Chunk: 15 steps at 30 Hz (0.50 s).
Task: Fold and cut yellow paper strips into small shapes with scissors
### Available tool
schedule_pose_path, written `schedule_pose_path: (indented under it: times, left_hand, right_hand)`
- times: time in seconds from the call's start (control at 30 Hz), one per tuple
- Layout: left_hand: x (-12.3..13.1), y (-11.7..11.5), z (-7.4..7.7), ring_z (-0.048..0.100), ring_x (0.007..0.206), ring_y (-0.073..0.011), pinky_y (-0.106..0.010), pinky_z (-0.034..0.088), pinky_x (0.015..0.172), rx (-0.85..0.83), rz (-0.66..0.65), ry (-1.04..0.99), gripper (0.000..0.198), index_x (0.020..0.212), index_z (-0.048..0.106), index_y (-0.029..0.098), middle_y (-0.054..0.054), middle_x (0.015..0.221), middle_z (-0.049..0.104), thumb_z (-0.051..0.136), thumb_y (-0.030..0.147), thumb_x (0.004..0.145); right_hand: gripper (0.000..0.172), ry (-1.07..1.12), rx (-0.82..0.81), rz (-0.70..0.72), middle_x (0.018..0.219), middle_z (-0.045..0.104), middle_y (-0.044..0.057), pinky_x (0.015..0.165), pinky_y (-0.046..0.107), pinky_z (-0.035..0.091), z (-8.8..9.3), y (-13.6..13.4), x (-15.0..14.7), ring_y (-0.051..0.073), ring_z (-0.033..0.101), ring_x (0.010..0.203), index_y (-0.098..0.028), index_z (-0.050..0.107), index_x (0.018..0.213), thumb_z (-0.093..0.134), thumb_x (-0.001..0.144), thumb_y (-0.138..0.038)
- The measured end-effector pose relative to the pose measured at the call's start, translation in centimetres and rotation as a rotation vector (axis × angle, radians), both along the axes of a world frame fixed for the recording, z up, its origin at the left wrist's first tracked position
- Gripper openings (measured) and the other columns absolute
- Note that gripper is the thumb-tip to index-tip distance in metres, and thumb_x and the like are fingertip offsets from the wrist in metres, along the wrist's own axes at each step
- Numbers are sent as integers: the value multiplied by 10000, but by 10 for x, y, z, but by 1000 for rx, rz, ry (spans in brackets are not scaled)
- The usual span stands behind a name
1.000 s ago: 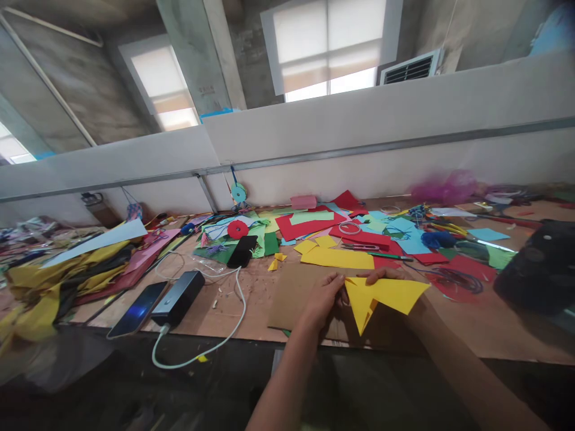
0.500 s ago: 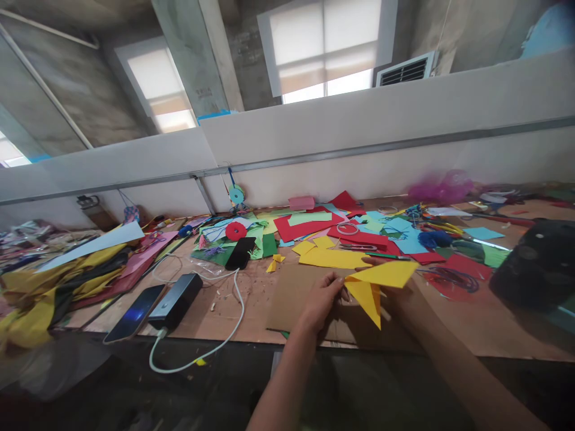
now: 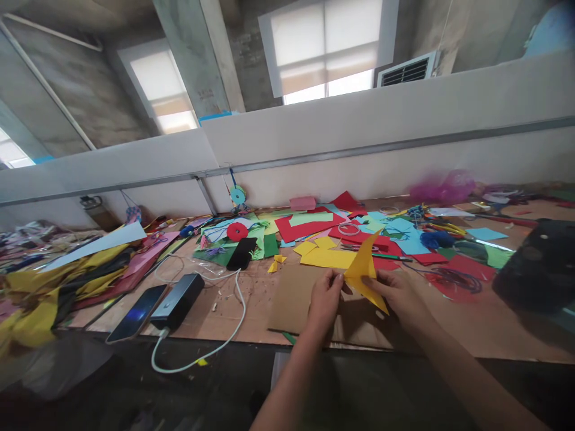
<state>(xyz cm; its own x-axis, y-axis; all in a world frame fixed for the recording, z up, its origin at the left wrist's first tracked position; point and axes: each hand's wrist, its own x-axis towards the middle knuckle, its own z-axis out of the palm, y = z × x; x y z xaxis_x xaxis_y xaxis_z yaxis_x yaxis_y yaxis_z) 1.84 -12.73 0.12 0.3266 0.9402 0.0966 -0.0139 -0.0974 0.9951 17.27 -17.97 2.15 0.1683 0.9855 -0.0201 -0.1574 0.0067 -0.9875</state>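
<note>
A folded piece of yellow paper (image 3: 363,272) is held between my two hands, above a flat sheet of brown cardboard (image 3: 291,299). My left hand (image 3: 327,294) pinches its left corner between thumb and fingers. On the other side, my right hand (image 3: 398,293) grips the paper near its fold, thumb on the near face. One pointed flap stands up and another slants down toward the right hand. Just beyond the hands lie a flat yellow sheet (image 3: 330,258) and a green pencil-like stick (image 3: 395,258).
Left of the cardboard lie a black phone (image 3: 241,254), a power bank (image 3: 177,301) with a white cable (image 3: 244,299), and another phone (image 3: 137,314). Red paper (image 3: 296,228) and other coloured sheets cover the back. A dark bulky object (image 3: 534,269) stands at the right.
The yellow paper has turned: its flap, which pointed right across my right hand, now stands upright. My right hand's fingers now show gripping the paper's right side. My left hand keeps its pinch.
</note>
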Motion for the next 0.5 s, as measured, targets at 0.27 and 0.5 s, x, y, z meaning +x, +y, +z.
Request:
schedule_pose_path:
  times: [0.27,0.5]
  left_hand:
    - [-1,-1,1,387,490,-74,-212,262,484,-182,-128,-144,406,766,589,170,-4,659,603,582,575,790]
    - [-1,-3,-1,383,476,-85,-226,254,470,-139,-75,-22,420,688,562,183,15,581,534,561,589,796]
  right_hand:
    - [328,-37,-14,-12,755,753,27,588,292,471,-5,0,5,222,654,664,-184,749,789,822,616,-453]
    - [341,-29,25,4,739,744,28,596,288,473,0,-3,2,218,640,670,-187,769,813,811,626,-469]
